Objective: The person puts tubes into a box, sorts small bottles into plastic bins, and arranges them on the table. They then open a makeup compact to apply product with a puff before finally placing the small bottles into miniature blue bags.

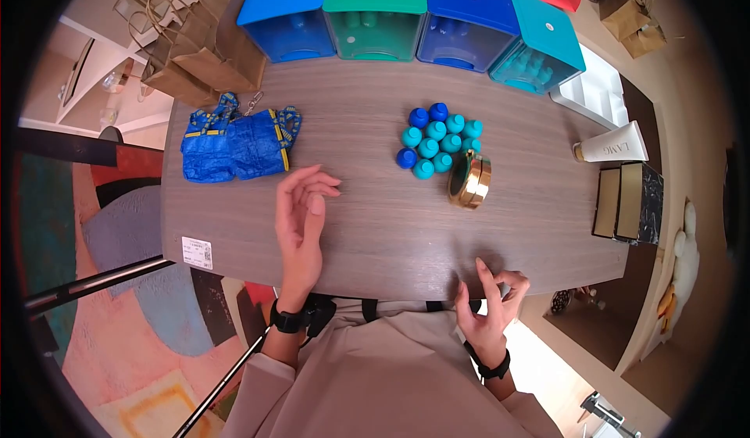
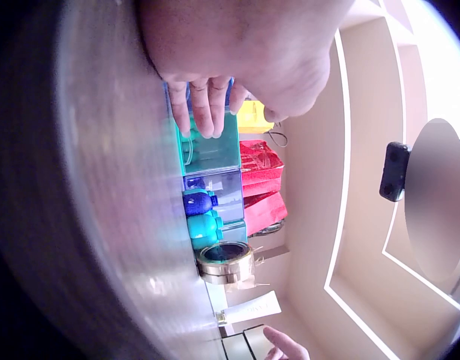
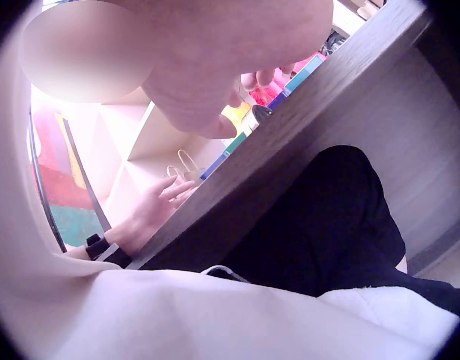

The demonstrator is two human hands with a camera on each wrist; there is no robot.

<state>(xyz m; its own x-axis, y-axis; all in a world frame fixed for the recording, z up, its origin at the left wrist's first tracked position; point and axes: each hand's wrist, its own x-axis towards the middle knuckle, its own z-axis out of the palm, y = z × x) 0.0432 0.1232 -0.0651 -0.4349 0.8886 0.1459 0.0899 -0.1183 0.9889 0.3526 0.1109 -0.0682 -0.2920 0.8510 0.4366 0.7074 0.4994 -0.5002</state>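
Note:
In the head view the left hand (image 1: 301,213) lies over the table's left part, fingers loosely bent and holding nothing, just below a folded blue bag (image 1: 234,147). The right hand (image 1: 492,313) is at the front edge, its fingers loosely bent around nothing. Between and beyond them stands a cluster of small bottles, several turquoise (image 1: 427,148) and a few dark blue (image 1: 406,157). A round gold container (image 1: 470,180) touches or nearly touches the cluster's right side. The left wrist view shows the left hand's fingers (image 2: 202,109) hanging relaxed, with the gold container (image 2: 226,262) farther off.
Four coloured bins, among them a green one (image 1: 375,16), line the back edge. Paper bags (image 1: 207,47) stand at the back left. On the right are a white tray (image 1: 598,86), a white tube (image 1: 613,144) and a black-and-gold box (image 1: 629,203). A label (image 1: 197,253) marks the left front corner.

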